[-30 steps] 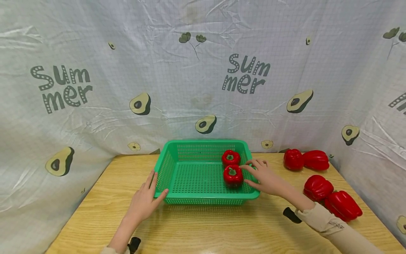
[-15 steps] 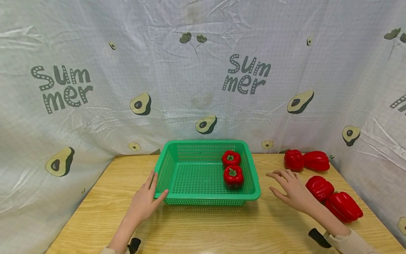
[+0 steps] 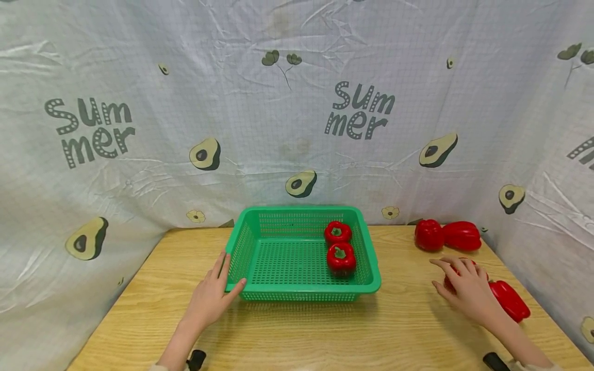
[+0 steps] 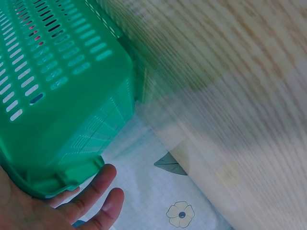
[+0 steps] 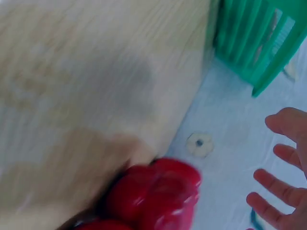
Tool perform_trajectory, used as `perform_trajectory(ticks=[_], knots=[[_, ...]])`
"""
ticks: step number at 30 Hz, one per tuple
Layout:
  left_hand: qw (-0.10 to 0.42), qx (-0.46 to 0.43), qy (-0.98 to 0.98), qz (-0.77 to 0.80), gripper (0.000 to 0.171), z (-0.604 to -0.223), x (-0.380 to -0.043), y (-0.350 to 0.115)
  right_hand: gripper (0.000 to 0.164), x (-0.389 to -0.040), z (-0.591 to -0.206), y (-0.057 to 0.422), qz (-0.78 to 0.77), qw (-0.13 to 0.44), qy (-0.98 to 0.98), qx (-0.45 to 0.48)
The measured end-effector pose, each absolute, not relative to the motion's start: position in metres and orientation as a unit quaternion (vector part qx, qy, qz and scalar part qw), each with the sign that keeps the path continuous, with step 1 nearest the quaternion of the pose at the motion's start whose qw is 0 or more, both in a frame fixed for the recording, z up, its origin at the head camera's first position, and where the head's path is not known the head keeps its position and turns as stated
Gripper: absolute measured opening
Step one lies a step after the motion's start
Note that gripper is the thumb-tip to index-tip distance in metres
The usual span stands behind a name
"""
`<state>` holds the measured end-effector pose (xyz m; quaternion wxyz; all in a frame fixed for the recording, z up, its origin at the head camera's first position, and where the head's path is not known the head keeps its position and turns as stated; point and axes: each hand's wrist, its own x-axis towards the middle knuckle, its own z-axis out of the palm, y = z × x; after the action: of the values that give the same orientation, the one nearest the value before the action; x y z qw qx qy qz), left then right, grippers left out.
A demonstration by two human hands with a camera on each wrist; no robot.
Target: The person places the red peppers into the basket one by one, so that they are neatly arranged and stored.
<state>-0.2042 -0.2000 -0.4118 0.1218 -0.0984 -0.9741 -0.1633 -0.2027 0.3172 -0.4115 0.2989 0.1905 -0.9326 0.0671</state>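
My left hand (image 3: 211, 299) rests with extended fingers on the left front corner of a green plastic basket (image 3: 311, 287). In the left wrist view, its fingers (image 4: 93, 189) lie along the rim beside the perforated wall. Two red bell peppers, one behind (image 3: 337, 233) and one in front (image 3: 341, 260), sit upright at the basket's right side. My right hand (image 3: 471, 293) is over a red bell pepper (image 3: 467, 264) on the right of the table and partly hides it. Its fingers are spread and hold nothing. Another bell pepper (image 3: 509, 300) lies just right of that hand.
Two more red bell peppers, one upright (image 3: 429, 235) and one on its side (image 3: 462, 236), are at the table's back right. A white printed cloth (image 3: 260, 154) hangs behind the wooden table (image 3: 297, 335) and along both sides.
My right hand has moved from beside the front pepper in the basket, out over the rim and rightward to the peppers on the table. My left hand has stayed at the basket.
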Motion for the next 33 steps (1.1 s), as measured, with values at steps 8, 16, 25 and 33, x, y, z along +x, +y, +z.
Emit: perform_trajectory(ticks=[8,16,25,33], knots=[[0.124,-0.098,-0.972,-0.172,0.076,-0.412,-0.205,-0.2,0.044,-0.206,-0.418,0.348,0.084,0.253,-0.963,0.048],[0.128,-0.101,-0.972,-0.169,0.076,-0.412,-0.204,-0.2,0.057,-0.213,-0.428,0.372,0.085,0.187,-0.978,-0.029],[0.123,-0.1,-0.972,-0.175,0.076,-0.41,-0.204,-0.198,0.07,-0.218,-0.433,0.381,0.076,0.129,-0.987,-0.053],[0.125,-0.099,-0.971,-0.177,0.076,-0.411,-0.202,-0.199,0.075,-0.219,-0.434,0.381,0.066,0.115,-0.99,-0.051]])
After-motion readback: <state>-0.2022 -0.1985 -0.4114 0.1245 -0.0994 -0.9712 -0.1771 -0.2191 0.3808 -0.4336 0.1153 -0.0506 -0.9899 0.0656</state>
